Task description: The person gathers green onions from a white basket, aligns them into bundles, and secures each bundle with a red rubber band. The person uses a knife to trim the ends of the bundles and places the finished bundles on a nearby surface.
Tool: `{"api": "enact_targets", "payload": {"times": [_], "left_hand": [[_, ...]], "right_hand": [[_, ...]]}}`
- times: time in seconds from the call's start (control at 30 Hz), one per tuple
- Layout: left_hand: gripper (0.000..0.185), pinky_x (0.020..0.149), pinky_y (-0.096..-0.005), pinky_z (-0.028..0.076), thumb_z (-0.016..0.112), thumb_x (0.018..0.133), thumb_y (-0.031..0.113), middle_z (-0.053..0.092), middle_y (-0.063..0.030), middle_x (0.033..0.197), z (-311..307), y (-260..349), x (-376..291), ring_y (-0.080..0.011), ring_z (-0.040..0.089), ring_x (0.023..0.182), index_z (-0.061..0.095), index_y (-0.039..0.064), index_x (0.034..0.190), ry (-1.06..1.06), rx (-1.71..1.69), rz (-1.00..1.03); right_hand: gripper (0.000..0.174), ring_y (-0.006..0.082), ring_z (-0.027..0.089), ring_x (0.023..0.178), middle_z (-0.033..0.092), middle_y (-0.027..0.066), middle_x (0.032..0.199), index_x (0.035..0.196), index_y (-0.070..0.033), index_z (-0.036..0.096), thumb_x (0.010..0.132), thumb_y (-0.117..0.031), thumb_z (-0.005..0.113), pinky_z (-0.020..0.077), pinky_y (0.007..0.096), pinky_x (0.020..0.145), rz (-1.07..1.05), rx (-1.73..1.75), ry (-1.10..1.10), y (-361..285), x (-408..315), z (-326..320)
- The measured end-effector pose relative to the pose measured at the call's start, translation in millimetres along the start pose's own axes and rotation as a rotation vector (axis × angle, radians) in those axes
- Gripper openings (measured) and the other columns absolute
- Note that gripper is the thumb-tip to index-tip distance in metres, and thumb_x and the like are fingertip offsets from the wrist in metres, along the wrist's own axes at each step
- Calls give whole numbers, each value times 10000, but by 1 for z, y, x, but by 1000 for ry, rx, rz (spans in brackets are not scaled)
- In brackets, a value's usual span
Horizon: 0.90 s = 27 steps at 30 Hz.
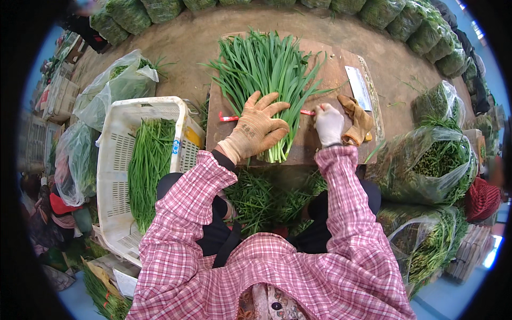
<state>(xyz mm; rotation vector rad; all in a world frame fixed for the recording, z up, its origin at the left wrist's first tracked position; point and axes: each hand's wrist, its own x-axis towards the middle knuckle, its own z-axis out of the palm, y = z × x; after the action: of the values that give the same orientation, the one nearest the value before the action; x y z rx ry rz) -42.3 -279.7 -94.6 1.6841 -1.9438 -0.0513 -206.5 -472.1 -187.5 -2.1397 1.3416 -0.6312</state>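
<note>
A bunch of long flat-bladed greens [264, 68], like garlic chives, lies on a wooden board [328, 72] with its pale cut ends towards me. My left hand [256, 128], in a tan work glove, holds it down across the lower stems, fingers spread. One end of a red strip [228, 118] sticks out left of the bunch; the part beneath is hidden. To the right, my right hand [329, 124], in a thin white glove, is closed on the strip's other end. Beside that hand lies a crumpled brown glove [356, 120]. A broad cleaver blade [358, 88] rests behind it.
A white plastic crate [116, 168] with more greens [150, 172] stands at my left. Plastic bags of greens [432, 164] crowd the right side, and another bag [120, 88] sits beyond the crate. Loose trimmings [256, 200] cover the floor between my legs. Packed bags [420, 36] line the back.
</note>
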Motion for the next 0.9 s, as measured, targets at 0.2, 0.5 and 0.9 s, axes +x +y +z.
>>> {"api": "enact_targets", "payload": {"times": [0.2,0.5,0.9], "left_hand": [[291,1144,-531,296,681,863,178,567,-137,1381,-9,-3,-10,-368,476,1330,698,171,1153,197,-52,-35],[461,794,-303,527,737,878,190,706,-78,889,-34,-53,-91,-197,663,793,639,26,1298,62,-92,-1003],[210,782,-314,526,733,894,190,760,-83,932,-17,-54,-80,-168,680,819,752,55,1054,178,-70,-885]], "right_hand": [[223,83,591,507,671,27,650,1083,-55,744,990,-225,634,462,254,507,47,364,-60,-8,-42,-28],[257,169,670,585,708,120,713,1153,-88,744,957,-238,670,522,319,611,35,237,54,-9,-38,-13],[203,326,717,745,702,205,786,1014,-47,748,939,-214,660,546,402,695,17,64,-10,12,-30,-26]]}}
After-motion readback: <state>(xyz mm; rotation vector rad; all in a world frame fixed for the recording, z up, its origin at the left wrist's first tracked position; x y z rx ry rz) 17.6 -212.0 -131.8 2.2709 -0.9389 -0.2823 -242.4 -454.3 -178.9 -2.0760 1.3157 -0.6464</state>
